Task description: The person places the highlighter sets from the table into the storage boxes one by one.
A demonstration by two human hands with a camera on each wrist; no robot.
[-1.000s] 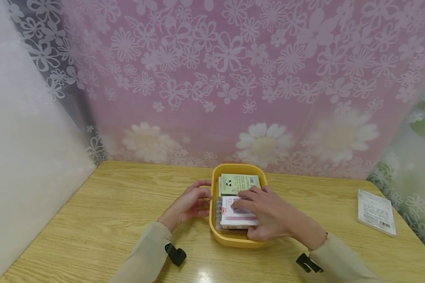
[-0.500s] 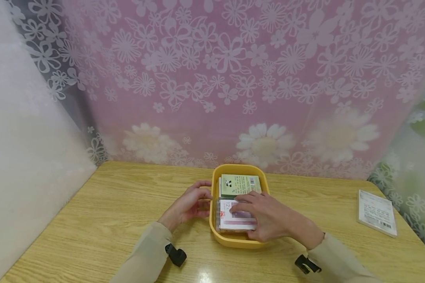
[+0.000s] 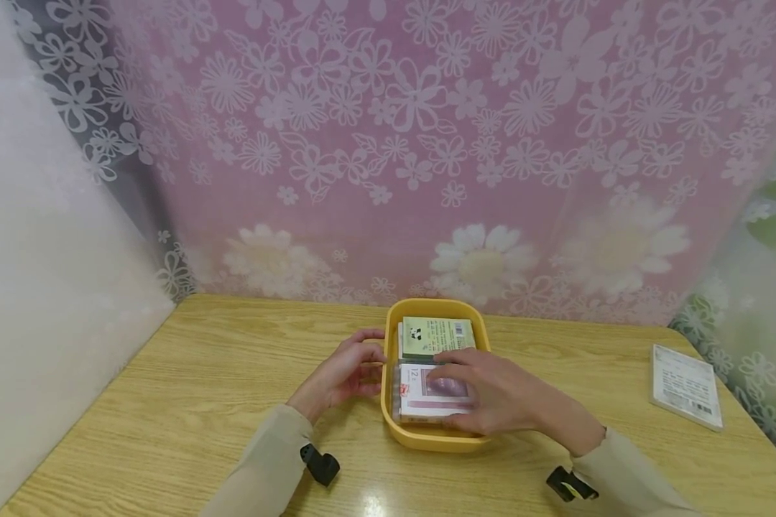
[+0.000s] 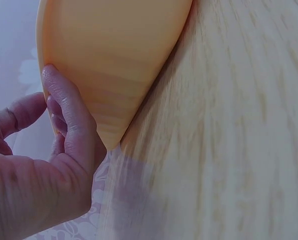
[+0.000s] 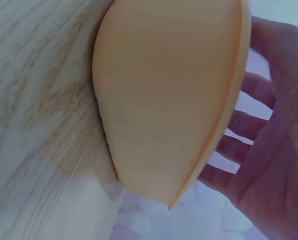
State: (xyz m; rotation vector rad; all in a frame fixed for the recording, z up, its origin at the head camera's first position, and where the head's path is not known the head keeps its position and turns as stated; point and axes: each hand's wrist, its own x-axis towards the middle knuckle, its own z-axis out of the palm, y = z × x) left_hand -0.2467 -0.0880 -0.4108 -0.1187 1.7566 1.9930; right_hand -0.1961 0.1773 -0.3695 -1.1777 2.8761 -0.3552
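Observation:
A yellow plastic basket [image 3: 436, 444] stands on the table. In its near half a white box with purple print and "12" on it [image 3: 414, 402] lies flat on something clear and dark-edged, mostly hidden. Farther back lies a green box with a panda print [image 3: 436, 334]. My left hand [image 3: 345, 373] touches the basket's left side from outside, fingertips by the rim. My right hand [image 3: 501, 393] hovers over the white box with fingers spread, the thumb beside its near edge. From the right wrist, those fingertips are hidden behind the basket wall [image 5: 168, 95].
A flat white printed packet [image 3: 685, 386] lies at the right on the wooden table [image 3: 233, 380]. A pink flowered curtain [image 3: 375, 143] hangs along the back edge, with pale sheets at both sides.
The white box has come down, held by the right hand, and settled flat in the basket. My right hand has then loosened and shifted slightly right. The left hand stays put.

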